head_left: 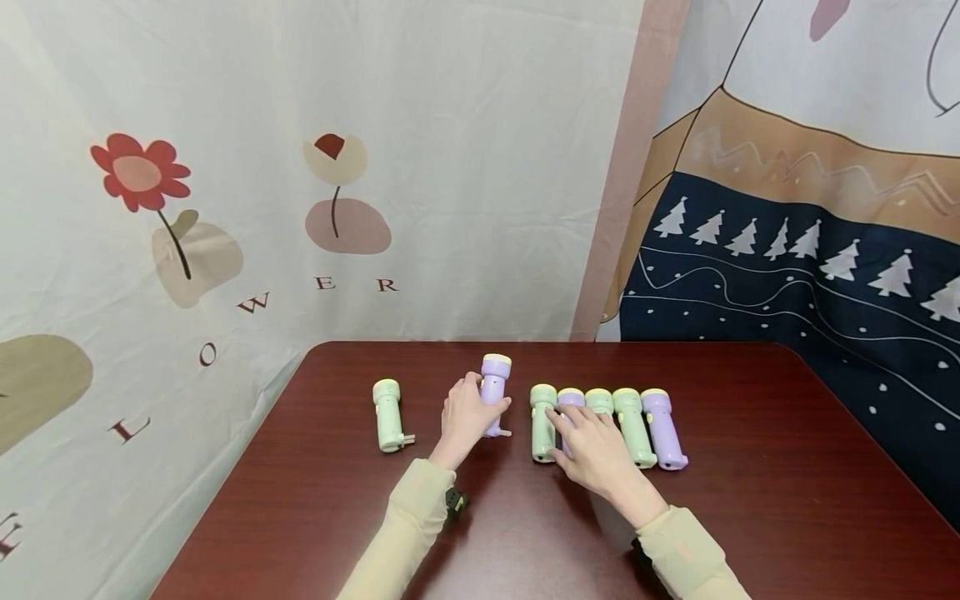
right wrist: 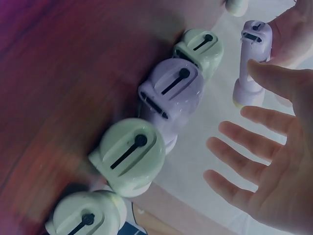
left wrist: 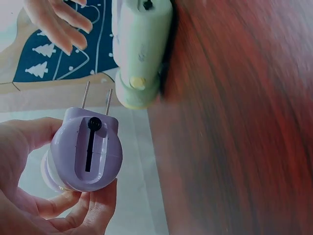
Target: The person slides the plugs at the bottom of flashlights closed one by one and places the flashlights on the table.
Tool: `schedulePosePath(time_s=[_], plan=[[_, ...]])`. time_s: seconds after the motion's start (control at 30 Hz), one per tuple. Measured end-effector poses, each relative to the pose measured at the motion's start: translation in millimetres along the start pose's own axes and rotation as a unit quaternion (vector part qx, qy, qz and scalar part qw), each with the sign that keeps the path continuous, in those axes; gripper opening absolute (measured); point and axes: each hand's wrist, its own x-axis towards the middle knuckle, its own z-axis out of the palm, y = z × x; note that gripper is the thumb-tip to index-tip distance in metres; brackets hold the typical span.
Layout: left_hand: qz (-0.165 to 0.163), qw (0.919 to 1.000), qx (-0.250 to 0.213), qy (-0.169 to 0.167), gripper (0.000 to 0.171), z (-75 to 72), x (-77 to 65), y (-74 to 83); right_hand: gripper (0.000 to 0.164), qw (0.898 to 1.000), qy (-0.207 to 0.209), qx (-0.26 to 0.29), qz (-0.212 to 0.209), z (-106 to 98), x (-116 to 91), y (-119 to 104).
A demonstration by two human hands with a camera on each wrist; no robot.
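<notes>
My left hand (head_left: 467,417) grips a purple flashlight (head_left: 493,385) between thumb and fingers, its pale-yellow head pointing away. In the left wrist view, two metal plug prongs (left wrist: 108,103) stick out from this flashlight's base, beside a black hanging loop in a slot. My right hand (head_left: 597,450) is over a row of several green and purple flashlights, overlapping the middle ones in the head view. Its fingers (right wrist: 247,144) are spread and hold nothing in the right wrist view. The row starts with a green flashlight (head_left: 542,425) and ends with a purple one (head_left: 663,427).
Apart on the left lies another green flashlight (head_left: 388,417), its plug prongs out to the side. All of them are on a dark red-brown wooden table (head_left: 300,500). Behind the far edge hangs a printed curtain (head_left: 480,208) with flowers, beside a dark-blue tree print (head_left: 750,275).
</notes>
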Motion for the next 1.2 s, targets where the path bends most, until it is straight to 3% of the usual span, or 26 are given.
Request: schedulePosePath(time_s=[0.43,1.2], plan=[[0.031,0.9985,-0.045,0.002,0.052,5.0,-14.5,15.1,0.054,0.999,-0.026,0.045,0.006,-1,3,-11],[0.033,0.9970,-0.070,-0.003,0.049,7.3,-25.9,31.4,0.048,0.997,0.063,0.015,-0.045,3,6,-15]])
